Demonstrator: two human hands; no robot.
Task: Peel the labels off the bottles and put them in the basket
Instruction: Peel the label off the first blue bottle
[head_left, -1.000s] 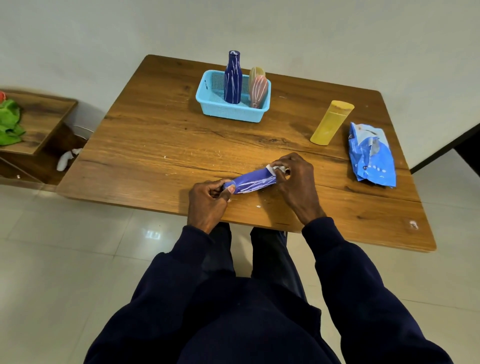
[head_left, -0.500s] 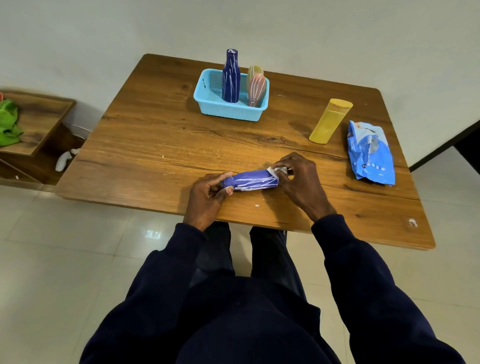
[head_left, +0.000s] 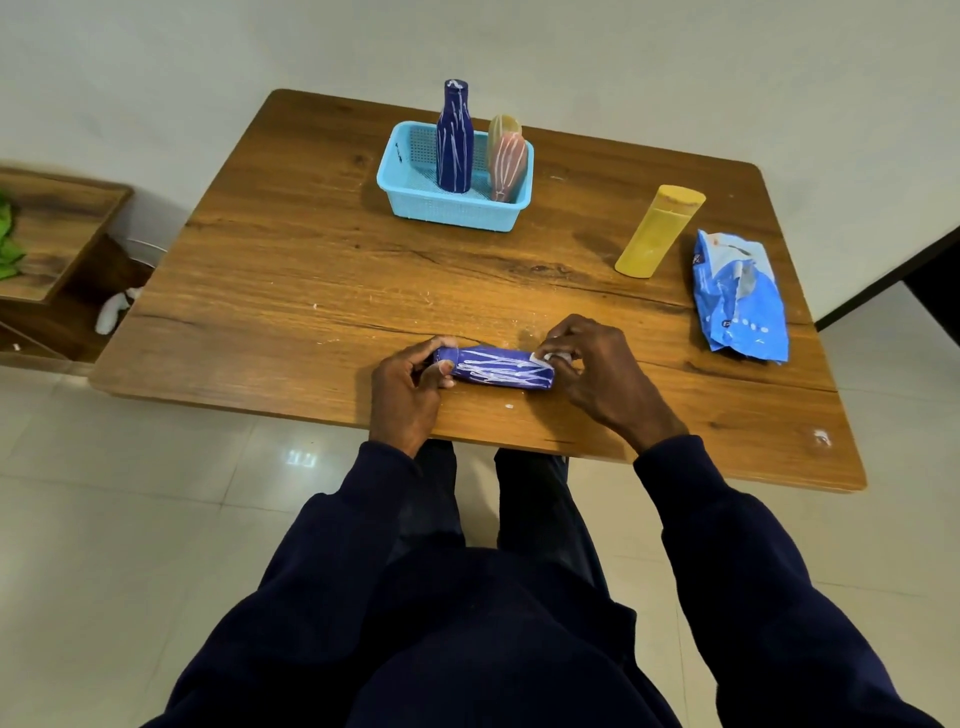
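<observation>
Fingertips (head_left: 569, 340) of the R hand (head_left: 597, 374) are pinching a white label scrap (head_left: 551, 357) at the base end of the blue bottle (head_left: 498, 371); the pinch is narrow, w/ the other fingers curling over it. The L hand (head_left: 405, 395) is gripping the neck end, thumb (head_left: 443, 369) pressing on the near side and fingers wrapping round the far side. The blue bottle is lying on its side on the table (head_left: 311, 270) near the front edge, spanning the gap btwn the two hands, neck to the L, base to the R. Step in hand, by judgement: lifting off a last label remnant, as the body is showing only white streaks, prob. glue residue. To do it well, the L hand should be anchoring against rolling while the R is drawing the scrap low and slow along the surface, since thin paper is apt to tear; re-pinching close to the peel line should help. Further out, the basket (head_left: 452, 213) is sitting well apart at the far side, holding a dark blue bottle (head_left: 454, 140), a pink bottle (head_left: 506, 163) and a pale yellow bottle (head_left: 503, 124); a yellow bottle (head_left: 658, 231) is standing near a blue packet (head_left: 740, 299) at the R.
</observation>
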